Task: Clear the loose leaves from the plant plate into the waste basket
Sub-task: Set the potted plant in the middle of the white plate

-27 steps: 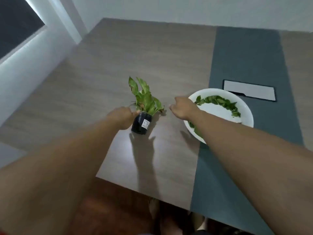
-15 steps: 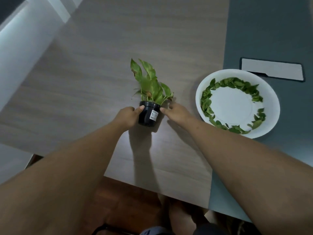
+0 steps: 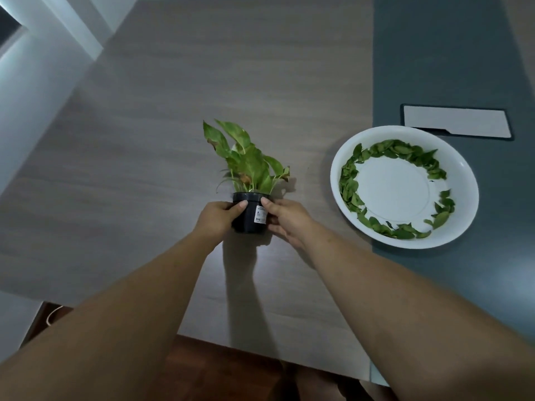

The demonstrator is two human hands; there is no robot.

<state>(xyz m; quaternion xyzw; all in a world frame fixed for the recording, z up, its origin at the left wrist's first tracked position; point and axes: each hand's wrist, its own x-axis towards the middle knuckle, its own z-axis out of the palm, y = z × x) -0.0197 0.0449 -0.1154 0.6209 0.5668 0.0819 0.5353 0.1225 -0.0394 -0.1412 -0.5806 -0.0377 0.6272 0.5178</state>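
A wood-grained tabletop (image 3: 150,146) is carrying everything, with a matte teal strip running down its right side. The shallow round white plate (image 3: 463,180) is straddling that strip's edge, a ring of small, limp loose leaves (image 3: 350,183) lying around its flat centre. Left hand (image 3: 215,219) and right hand (image 3: 285,219) are clasping the small black pot (image 3: 250,217) from both sides. Tilting it could be spilling soil. No waste basket is showing.

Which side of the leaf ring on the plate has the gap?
The right side. Loose leaves line the plate along its far, left and near parts, but bare white shows between the far-right cluster and the few leaves at near right.
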